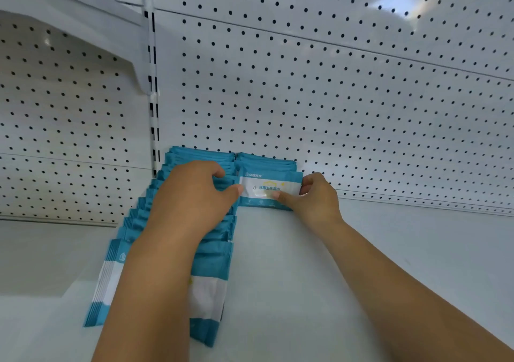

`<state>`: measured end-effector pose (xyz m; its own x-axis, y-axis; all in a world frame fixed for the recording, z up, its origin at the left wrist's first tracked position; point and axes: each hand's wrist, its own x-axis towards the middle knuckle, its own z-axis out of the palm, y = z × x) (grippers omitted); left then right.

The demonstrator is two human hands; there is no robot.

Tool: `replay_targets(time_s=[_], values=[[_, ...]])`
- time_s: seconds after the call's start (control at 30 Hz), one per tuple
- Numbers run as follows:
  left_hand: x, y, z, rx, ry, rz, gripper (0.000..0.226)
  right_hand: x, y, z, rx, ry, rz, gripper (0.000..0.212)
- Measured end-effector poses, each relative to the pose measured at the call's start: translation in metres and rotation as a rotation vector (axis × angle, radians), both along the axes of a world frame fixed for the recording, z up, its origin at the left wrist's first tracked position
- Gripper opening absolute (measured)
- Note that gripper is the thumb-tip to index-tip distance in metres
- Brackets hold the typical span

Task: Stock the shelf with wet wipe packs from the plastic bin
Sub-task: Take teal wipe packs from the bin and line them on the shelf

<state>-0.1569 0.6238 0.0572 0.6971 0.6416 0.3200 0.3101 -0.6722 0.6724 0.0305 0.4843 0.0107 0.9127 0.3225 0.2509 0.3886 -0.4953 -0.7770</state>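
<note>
I judge these wet wipe packs to be light and soft. They are thin, smooth pouches, probably a little slippery, which bend easily and fall over when nothing leans against them. The best place to take one is at its two short side edges or the sealed top strip, not at the middle of the face.

At the left, the long row (111, 278) of packs stands on edge on the white shelf (361, 250) and runs from the front toward the perforated back panel (333, 97). Each pack is teal at top and bottom, with a white band across the middle.

The left hand (194, 194) lies over the far part of this row with its fingers bent over the top edges. Its thumb reaches to the left edge of the front pack (268, 192). Whether this hand really grips the row or only steadies it, I cannot tell.

The front pack closes the short row (264, 161), which stands just beside the long one and close to the back panel. Its face shows a white label with dark letters and a yellow mark. The right hand (317, 197) pinches its right edge, with the thumb on the face and the fingers curled behind.

The plastic bin is not in view.
</note>
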Motion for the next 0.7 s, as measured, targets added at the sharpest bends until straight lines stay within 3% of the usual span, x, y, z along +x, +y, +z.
replay_targets(time_s=[0.17,0.47,0.7], values=[[0.004,-0.031,0.004,-0.024,-0.153,-0.027,0.043,-0.012,-0.053,0.007,-0.098,-0.118,0.073,0.038],[0.025,-0.161,-0.003,0.124,-0.127,-0.264,0.048,-0.047,-0.226,0.024,-0.486,-0.392,0.094,0.056],[0.030,-0.290,-0.022,0.311,-0.009,-0.629,0.051,-0.083,-0.391,0.017,-0.575,-0.329,-0.140,0.057]])
